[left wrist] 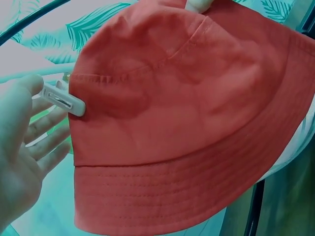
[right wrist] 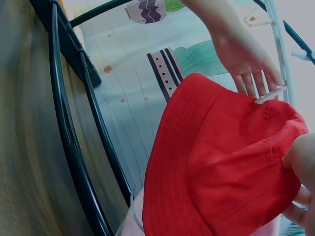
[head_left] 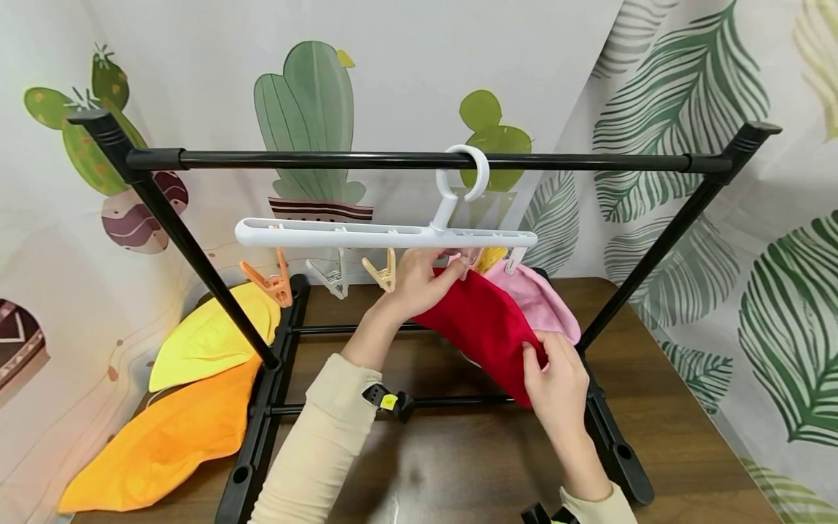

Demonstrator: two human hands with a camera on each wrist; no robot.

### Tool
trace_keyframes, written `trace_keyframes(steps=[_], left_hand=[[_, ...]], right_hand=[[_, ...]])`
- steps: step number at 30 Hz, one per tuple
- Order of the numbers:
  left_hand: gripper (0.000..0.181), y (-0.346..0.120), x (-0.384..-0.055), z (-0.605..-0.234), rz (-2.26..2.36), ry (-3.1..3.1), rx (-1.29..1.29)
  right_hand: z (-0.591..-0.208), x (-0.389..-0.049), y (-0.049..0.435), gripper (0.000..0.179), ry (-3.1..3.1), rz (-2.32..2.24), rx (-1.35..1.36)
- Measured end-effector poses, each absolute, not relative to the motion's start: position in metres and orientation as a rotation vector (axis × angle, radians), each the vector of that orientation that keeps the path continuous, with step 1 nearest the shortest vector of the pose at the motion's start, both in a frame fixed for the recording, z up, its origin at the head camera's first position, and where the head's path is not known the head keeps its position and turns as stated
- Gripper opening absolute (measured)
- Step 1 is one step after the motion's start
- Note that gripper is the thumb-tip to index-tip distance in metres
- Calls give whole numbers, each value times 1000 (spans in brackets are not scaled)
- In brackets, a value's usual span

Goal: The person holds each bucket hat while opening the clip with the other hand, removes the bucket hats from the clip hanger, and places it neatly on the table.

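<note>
A red bucket hat [head_left: 481, 327], folded flat, is stretched between both hands below the white hanger [head_left: 340, 234]. My left hand [head_left: 419, 284] is at its upper left corner, thumb and finger pinching a pale clothespin [left wrist: 63, 100]; the clip's jaws overlap the hat's edge. The other fingers of that hand extend behind the clip in the left wrist view. My right hand [head_left: 556, 375] pinches the hat's crown at the lower right. Behind it a pink hat [head_left: 533, 295] hangs near a yellow clothespin [head_left: 491, 258] and a white clothespin [head_left: 515, 259].
The hanger hooks over the top bar [head_left: 314, 160] of a black rack. Orange [head_left: 271, 280], grey [head_left: 332, 275] and cream [head_left: 382, 271] clothespins dangle from its left half. Yellow [head_left: 216, 335] and orange [head_left: 170, 440] hats lie left on the wooden table [head_left: 458, 466].
</note>
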State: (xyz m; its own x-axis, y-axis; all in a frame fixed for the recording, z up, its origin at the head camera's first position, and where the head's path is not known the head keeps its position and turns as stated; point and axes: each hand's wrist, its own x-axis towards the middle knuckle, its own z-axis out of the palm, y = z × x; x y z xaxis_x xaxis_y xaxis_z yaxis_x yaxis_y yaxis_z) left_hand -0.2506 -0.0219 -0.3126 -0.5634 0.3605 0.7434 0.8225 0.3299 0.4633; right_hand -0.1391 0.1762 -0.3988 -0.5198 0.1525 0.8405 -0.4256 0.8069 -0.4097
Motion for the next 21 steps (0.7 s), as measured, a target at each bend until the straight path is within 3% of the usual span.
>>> trace_keyframes(steps=[21], left_hand=[[12,-21,-259,-300,-1385,-2299,-1256]], right_hand=[[-390,-141,189,4,-1985,698,223]])
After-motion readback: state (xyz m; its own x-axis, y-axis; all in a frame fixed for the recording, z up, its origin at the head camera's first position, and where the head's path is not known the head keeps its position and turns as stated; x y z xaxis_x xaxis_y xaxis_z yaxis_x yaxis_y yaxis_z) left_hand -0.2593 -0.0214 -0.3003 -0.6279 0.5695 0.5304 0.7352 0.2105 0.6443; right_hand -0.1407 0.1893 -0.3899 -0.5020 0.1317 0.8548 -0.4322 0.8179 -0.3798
